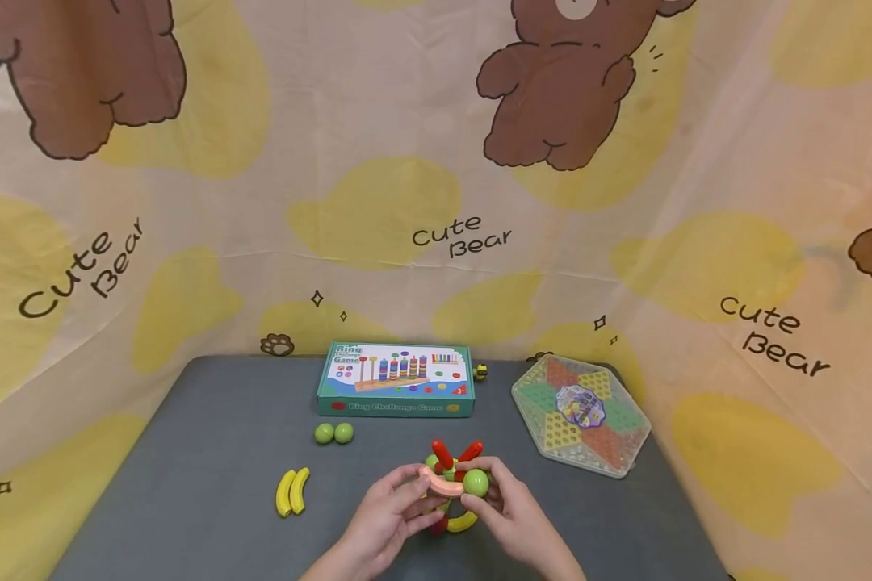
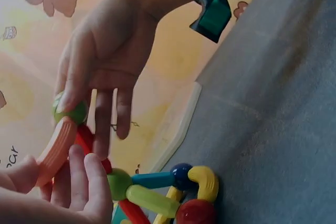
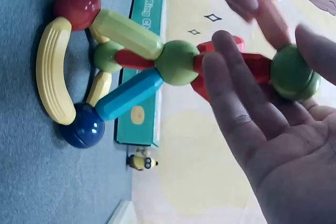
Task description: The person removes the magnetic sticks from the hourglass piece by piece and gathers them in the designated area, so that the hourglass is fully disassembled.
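Note:
My left hand (image 1: 388,516) pinches a curved orange rod (image 1: 443,485) between thumb and fingers. One end of the rod meets a glossy green ball (image 1: 475,483), which my right hand (image 1: 512,516) holds by thumb and fingers. In the right wrist view, a red rod (image 3: 257,67) runs from that ball to another green ball (image 3: 178,62). Below it, a light green rod (image 3: 128,34) and a blue rod (image 3: 130,94) splay down to a red ball (image 3: 77,7) and a dark blue ball (image 3: 83,126). A curved yellow rod (image 3: 54,71) links these two at the table.
Two curved yellow rods (image 1: 292,492) lie at the left, with two green balls (image 1: 333,433) behind them. A ring game box (image 1: 396,381) sits at the back beside a small yellow figure (image 1: 481,372). At right lies a hexagonal board (image 1: 581,415).

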A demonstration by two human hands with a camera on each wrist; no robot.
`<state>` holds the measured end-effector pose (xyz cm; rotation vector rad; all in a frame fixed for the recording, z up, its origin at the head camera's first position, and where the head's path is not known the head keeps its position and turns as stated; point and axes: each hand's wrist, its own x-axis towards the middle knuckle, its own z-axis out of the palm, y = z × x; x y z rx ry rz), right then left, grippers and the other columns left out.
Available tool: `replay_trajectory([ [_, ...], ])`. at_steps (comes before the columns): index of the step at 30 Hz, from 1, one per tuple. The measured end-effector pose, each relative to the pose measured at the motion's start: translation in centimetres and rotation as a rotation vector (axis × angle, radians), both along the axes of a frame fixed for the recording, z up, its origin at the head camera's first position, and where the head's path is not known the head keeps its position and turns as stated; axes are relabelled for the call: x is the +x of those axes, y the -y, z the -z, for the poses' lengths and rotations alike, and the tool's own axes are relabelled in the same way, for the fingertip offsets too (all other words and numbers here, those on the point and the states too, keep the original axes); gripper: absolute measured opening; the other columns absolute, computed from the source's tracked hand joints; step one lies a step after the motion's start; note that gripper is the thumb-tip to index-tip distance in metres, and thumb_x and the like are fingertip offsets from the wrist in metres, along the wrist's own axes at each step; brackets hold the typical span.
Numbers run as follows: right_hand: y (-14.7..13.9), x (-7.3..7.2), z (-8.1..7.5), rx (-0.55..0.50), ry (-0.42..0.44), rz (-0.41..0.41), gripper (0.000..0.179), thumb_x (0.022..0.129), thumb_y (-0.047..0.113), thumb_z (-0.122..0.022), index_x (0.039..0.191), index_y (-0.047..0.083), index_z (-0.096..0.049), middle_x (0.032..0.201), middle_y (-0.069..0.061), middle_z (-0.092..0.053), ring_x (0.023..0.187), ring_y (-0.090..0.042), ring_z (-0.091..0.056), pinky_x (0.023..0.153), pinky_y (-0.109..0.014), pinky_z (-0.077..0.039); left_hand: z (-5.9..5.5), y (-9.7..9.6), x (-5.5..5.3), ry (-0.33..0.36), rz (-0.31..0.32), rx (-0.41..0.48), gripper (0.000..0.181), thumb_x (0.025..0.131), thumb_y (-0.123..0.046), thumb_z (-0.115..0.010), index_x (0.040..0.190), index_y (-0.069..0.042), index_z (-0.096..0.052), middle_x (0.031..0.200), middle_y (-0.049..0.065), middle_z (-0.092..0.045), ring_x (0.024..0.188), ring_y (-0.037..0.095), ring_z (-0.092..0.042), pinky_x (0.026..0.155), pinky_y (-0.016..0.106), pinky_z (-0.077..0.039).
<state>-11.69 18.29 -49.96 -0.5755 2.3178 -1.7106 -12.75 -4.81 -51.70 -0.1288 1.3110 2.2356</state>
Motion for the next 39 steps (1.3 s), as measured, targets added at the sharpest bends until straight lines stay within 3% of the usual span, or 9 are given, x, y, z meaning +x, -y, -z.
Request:
replay_trajectory([
  [6,0.1,-0.1,-0.1,-0.007,0.0,0.001,0.041,0.099,0.024,-0.065,0.133,0.005,-0.054,0.127,-0.022,-0.062,0.101,-0.011,-0.07,0.082,-0.025,-0.058,0.0,0.3,-0.4,-0.058,0.005,-0.102,0.049,0.098,-0.033,-0.066,0.133,0.0,-0.057,0.11,0.003,-0.072,0.096,0.014,-0.069,0.091,0.03,-0.056],
  [13,0.4,0.0,0.1,-0.005,0.006,0.017,0.04,0.098,0.025,-0.067,0.131,0.005,-0.057,0.126,-0.023,-0.064,0.104,-0.013,-0.07,0.083,-0.026,-0.058,-0.1,0.4,-0.8,-0.098,0.004,-0.185,0.053,0.101,-0.029,-0.062,0.138,0.007,-0.054,0.103,0.002,-0.069,0.088,0.012,-0.063,0.085,0.028,-0.055],
  [18,0.4,0.2,0.0,0.024,0.005,0.081,0.04,0.096,0.029,-0.069,0.129,0.008,-0.058,0.119,-0.021,-0.067,0.097,-0.012,-0.071,0.079,-0.027,-0.059,-0.5,0.9,-0.9,-0.086,-0.008,-0.252,0.054,0.104,-0.032,-0.056,0.144,0.004,-0.051,0.119,0.008,-0.068,0.093,0.015,-0.063,0.086,0.034,-0.056],
  [23,0.4,0.2,-0.1,0.021,0.028,0.096,0.044,0.094,0.03,-0.072,0.131,0.009,-0.059,0.118,-0.019,-0.067,0.096,-0.011,-0.071,0.079,-0.024,-0.058,-0.6,1.7,-0.8,-0.033,-0.01,-0.211,0.053,0.105,-0.034,-0.055,0.147,-0.002,-0.05,0.133,0.012,-0.061,0.096,0.018,-0.062,0.084,0.039,-0.058],
  [31,0.5,0.0,0.0,-0.018,0.056,0.085,0.056,0.089,0.019,-0.077,0.14,0.007,-0.056,0.13,-0.023,-0.062,0.104,-0.03,-0.072,0.084,-0.026,-0.058,0.0,3.1,-1.1,-0.001,0.002,-0.225,0.05,0.102,-0.037,-0.058,0.145,-0.011,-0.053,0.119,0.009,-0.065,0.083,0.019,-0.069,0.073,0.035,-0.06],
  [35,0.3,-0.2,0.2,0.013,0.038,0.091,0.057,0.088,0.016,-0.078,0.14,0.009,-0.056,0.132,-0.022,-0.062,0.103,-0.029,-0.073,0.084,-0.027,-0.059,0.4,3.5,-1.1,0.002,0.006,-0.218,0.05,0.103,-0.036,-0.057,0.146,-0.012,-0.051,0.116,0.009,-0.066,0.08,0.018,-0.073,0.067,0.031,-0.059],
  [39,0.0,-0.4,0.3,0.079,0.027,0.112,0.058,0.087,0.006,-0.078,0.14,0.017,-0.058,0.131,-0.019,-0.063,0.101,-0.023,-0.073,0.083,-0.026,-0.058,0.6,4.0,-1.2,-0.011,0.02,-0.167,0.054,0.104,-0.034,-0.056,0.15,-0.01,-0.044,0.114,0.012,-0.065,0.085,0.021,-0.073,0.073,0.031,-0.059],
])
